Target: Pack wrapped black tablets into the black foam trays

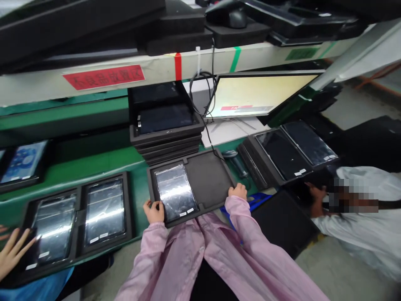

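Observation:
In front of my body is a dark grey foam tray (211,171) with two recesses. A tablet screen panel (175,190) under shiny film lies in its left recess, two small white labels along its near edge. The right recess holds nothing. My left hand (154,211) grips the tray's left rim near the front corner, fingers curled beside the panel. At the right front corner, my right hand (238,191) is closed on the rim. A handheld barcode scanner (236,163) lies just beyond that corner, its cable running up.
Behind the tray rises a stack of foam trays (167,140) with panels. Another loaded tray (79,221) sits left, a co-worker's hand (14,251) over it. More trays (266,167) stand right, near a co-worker in white (369,221). A lit monitor (263,94) stands under the shelf (156,69).

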Action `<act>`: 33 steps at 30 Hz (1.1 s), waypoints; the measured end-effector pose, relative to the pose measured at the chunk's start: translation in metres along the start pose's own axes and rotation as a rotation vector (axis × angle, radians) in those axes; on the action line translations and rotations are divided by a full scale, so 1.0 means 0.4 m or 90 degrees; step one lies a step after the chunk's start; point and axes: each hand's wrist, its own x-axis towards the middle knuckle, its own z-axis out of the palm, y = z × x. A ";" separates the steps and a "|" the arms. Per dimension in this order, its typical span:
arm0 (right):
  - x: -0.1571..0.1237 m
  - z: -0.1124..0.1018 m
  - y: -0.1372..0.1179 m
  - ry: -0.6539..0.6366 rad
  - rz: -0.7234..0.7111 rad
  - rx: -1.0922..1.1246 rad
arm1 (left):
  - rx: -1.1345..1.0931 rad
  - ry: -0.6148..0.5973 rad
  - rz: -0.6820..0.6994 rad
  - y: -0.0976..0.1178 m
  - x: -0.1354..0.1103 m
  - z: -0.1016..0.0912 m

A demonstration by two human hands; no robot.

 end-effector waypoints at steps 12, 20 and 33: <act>0.007 0.008 -0.008 0.019 -0.016 0.021 | 0.235 0.003 -0.130 -0.016 -0.020 -0.132; 0.008 0.014 -0.011 -0.006 -0.018 0.002 | 0.340 -0.141 -0.169 -0.016 0.055 -0.202; -0.020 -0.026 -0.023 -0.033 -0.032 -0.046 | 0.281 -0.148 -0.006 0.286 -0.099 -0.189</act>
